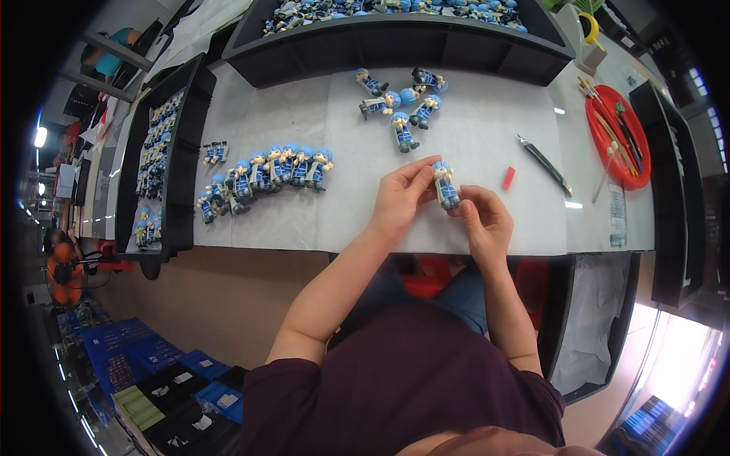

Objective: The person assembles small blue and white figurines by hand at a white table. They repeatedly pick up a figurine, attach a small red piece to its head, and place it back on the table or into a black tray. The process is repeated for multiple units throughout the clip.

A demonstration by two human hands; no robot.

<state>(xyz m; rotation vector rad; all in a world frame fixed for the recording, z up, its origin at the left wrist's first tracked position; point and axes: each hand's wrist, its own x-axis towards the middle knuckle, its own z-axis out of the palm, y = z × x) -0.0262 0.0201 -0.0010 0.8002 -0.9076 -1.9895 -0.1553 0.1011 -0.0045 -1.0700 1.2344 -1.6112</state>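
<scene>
Between my two hands, just above the white-covered table, is a small toy figurine (445, 187) with a blue cap and blue clothes. My left hand (407, 190) pinches it near the head. At its foot end, the fingers of my right hand (485, 219) are closed on it. Similar figurines (403, 131) lie loosely scattered beyond my hands. To the left, a close row of figurines (274, 169) lies side by side. A small red block (509, 178) and a craft knife (545, 165) rest right of my right hand.
A large black bin (403, 49) full of figurines stands at the back. A black tray (182, 152) of figurines is on the left. To the right sit a red oval dish (645, 144) with brushes and sticks, and a tape dispenser (584, 47). Another black tray (669, 205) borders the far right.
</scene>
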